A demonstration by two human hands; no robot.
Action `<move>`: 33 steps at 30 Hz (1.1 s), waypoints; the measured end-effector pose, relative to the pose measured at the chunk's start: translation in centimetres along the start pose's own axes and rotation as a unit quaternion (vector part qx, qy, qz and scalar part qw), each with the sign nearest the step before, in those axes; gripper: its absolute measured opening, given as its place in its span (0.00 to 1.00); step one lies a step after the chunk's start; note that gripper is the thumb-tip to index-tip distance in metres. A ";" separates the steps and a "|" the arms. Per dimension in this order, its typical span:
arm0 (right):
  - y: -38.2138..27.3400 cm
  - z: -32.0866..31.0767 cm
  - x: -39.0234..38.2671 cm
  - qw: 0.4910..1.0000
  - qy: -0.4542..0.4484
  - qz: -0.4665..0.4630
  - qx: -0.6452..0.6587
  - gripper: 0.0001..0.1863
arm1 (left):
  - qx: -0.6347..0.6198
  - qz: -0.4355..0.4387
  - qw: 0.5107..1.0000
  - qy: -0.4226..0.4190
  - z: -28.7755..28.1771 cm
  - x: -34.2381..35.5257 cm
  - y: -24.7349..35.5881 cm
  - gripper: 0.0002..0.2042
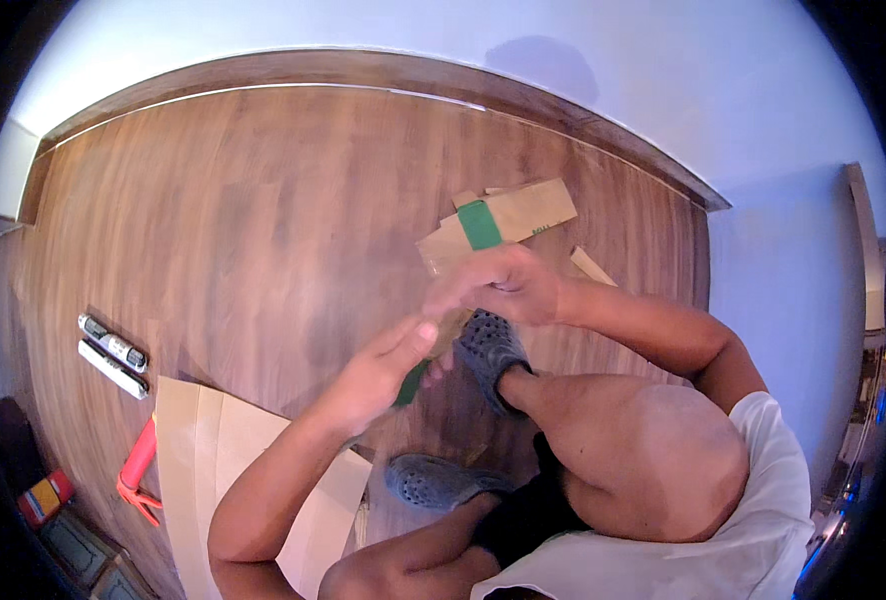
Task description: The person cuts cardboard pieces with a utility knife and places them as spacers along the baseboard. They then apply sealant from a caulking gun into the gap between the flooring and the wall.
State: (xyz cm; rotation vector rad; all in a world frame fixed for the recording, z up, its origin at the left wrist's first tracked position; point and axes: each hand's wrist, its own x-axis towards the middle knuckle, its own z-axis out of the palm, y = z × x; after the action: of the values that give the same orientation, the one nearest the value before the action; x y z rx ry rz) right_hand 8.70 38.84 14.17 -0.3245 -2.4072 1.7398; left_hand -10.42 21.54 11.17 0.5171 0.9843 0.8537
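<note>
gripping between thumb and fingers, the left hand (pixel 363 385) is holding a small tan cardboard piece (pixel 451 332), with a green part (pixel 412 385) showing beside the palm; the right hand (pixel 515 285) is curling close above it, but its fingers are blurring, so whether they are pinching the piece or only brushing it one cannot tell. the held piece is sitting between the two hands, over the floor (pixel 263 200). as for progress, one green-banded piece (pixel 533 209) is lying beyond the right hand, apparently set aside, while the held one is seemingly being worked on; how much is remaining, the view is not showing. a large cardboard sheet (pixel 188 440) is lying at lower left, partly hiding behind the left forearm, with no green showing. counting up: two hands are working, one piece is being held, one banded piece, one large sheet and one narrow cardboard strip (pixel 592 266) are lying about, two marker-like cylinders (pixel 113 368) and one red tool (pixel 142 462) are resting at the left, and two grey clogs (pixel 438 481) are showing below.
</note>
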 end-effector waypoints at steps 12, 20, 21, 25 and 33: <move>0.8 -1.5 -3.4 0.963 -0.061 0.104 -0.239 0.13 | 0.392 0.094 0.910 0.092 2.6 5.5 0.1 0.19; 1.3 -0.6 -5.5 0.980 0.005 0.146 -0.135 0.11 | 0.395 0.164 0.903 0.042 2.8 5.5 -0.6 0.11; 2.0 -0.4 -5.9 0.978 0.011 0.135 -0.156 0.11 | 0.387 0.163 0.907 0.035 2.8 5.4 -0.6 0.10; 2.7 -0.4 -6.4 0.979 0.056 0.111 -0.159 0.10 | 0.383 0.209 0.898 0.049 2.2 5.1 -1.3 0.07; 2.7 -0.2 -6.4 0.975 0.029 0.075 -0.206 0.10 | 0.410 0.202 0.888 0.038 1.2 5.7 -2.2 0.03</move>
State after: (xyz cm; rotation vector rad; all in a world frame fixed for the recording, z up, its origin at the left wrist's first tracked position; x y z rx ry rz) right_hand 15.18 38.19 11.69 -0.6118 -2.7473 1.2426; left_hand -6.89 24.92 7.23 1.4650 1.3243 0.7958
